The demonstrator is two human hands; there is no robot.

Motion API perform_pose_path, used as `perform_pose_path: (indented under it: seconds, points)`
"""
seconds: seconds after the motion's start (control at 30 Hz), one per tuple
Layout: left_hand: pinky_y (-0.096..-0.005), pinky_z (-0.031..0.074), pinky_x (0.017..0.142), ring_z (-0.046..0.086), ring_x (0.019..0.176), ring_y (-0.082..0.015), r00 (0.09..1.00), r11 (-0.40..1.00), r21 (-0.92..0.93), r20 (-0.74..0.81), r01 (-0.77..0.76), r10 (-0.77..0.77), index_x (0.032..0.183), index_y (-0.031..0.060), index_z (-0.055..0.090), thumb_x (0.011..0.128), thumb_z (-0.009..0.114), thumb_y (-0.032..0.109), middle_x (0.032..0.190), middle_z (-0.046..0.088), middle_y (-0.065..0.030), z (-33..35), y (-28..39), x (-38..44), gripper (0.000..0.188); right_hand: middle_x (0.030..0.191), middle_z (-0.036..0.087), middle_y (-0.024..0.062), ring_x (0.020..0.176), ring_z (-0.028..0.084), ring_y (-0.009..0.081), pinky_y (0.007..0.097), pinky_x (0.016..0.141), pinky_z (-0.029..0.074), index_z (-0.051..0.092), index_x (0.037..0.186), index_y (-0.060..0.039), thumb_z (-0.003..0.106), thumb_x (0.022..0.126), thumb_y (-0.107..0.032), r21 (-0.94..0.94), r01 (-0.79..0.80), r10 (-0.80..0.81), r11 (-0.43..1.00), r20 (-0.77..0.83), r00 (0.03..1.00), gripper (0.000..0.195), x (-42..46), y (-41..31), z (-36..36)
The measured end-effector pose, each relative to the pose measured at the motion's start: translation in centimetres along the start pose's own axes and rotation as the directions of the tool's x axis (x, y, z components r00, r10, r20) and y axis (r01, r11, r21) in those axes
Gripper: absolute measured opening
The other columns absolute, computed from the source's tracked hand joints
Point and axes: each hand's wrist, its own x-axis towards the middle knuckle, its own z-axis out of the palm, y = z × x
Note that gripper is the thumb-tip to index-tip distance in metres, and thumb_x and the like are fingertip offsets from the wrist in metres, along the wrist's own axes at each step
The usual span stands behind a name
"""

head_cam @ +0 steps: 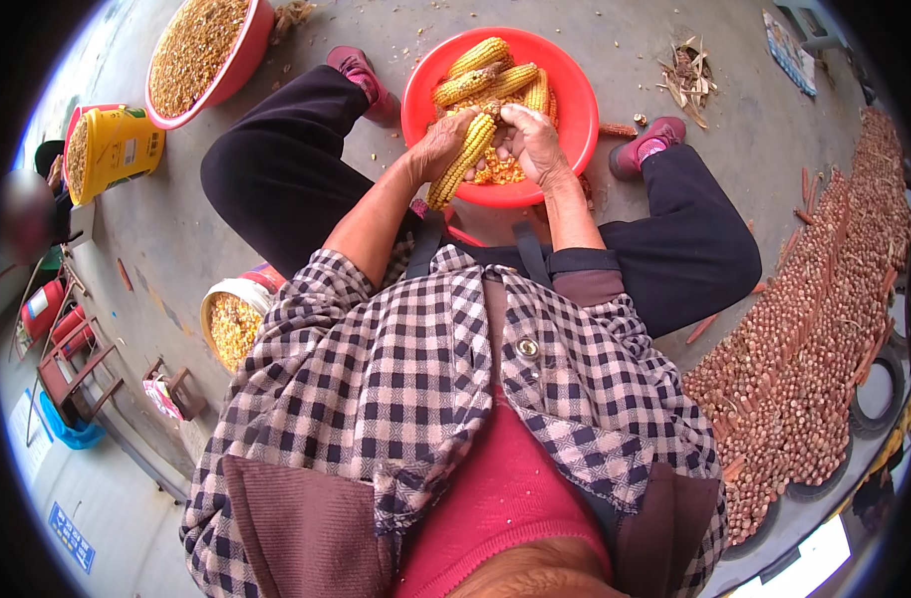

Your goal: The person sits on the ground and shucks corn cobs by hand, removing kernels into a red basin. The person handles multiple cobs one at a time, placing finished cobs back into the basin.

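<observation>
My left hand grips a yellow ear of corn that slants over the near side of a red plastic basin. At the ear's far end, my right hand has its thumb and fingers closed around the brownish tip of a cob; whether this is the same ear or a second one I cannot tell. Inside the basin, several whole ears of corn lie beyond my hands. Loose corn kernels cover the basin's bottom beneath my hands. My fingers' undersides are mostly hidden.
Kernels fill a pink basin, a yellow bucket and a white bucket to the left. Dry husks and a bare cob lie on the floor. A long stack of cobs lines the right. Someone is at far left.
</observation>
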Motion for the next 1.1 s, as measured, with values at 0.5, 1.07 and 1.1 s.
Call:
perform_pose_path:
  seconds: [0.5,1.07,1.1]
  points:
    - [-0.0273,0.051,0.041,0.061,0.056,-0.015,0.996,0.957,0.291,-0.085,-0.003,0.029,0.105,0.0055,0.051,0.098,0.03,0.041,0.073,0.059,-0.0105,-0.5,-1.3,0.9,0.042,0.061,0.056,0.0043,0.048,0.052,0.0086,0.0211,0.036,0.039,0.063,0.085,0.0014,0.049,0.081,-0.004,-0.438,-0.037,-0.014,0.898,-0.114,0.993,0.016,0.2,0.2,0.4]
    - [-0.0265,0.051,0.045,0.058,0.056,-0.0134,0.998,0.998,-0.05,-0.049,-0.029,0.026,0.104,0.0038,0.058,0.093,0.036,0.061,0.072,0.059,-0.0055,0.8,-0.7,0.3,0.062,0.078,0.061,-0.0005,0.06,0.052,0.0057,0.0189,0.046,0.039,0.064,0.099,-0.0041,0.06,0.091,-0.024,-0.17,0.028,-0.036,0.985,-0.043,0.998,0.022,0.7,1.1,-0.7]
    - [-0.0265,0.05,0.046,0.058,0.056,-0.0131,0.998,0.999,0.024,-0.048,-0.034,0.035,0.103,0.0036,0.058,0.093,0.037,0.061,0.072,0.059,-0.0056,0.9,-0.5,0.3,0.062,0.078,0.061,-0.0008,0.06,0.052,0.0057,0.019,0.046,0.039,0.064,0.099,-0.0041,0.06,0.092,-0.024,-0.165,0.029,-0.039,0.986,-0.055,0.998,0.021,0.7,1.1,-0.7]
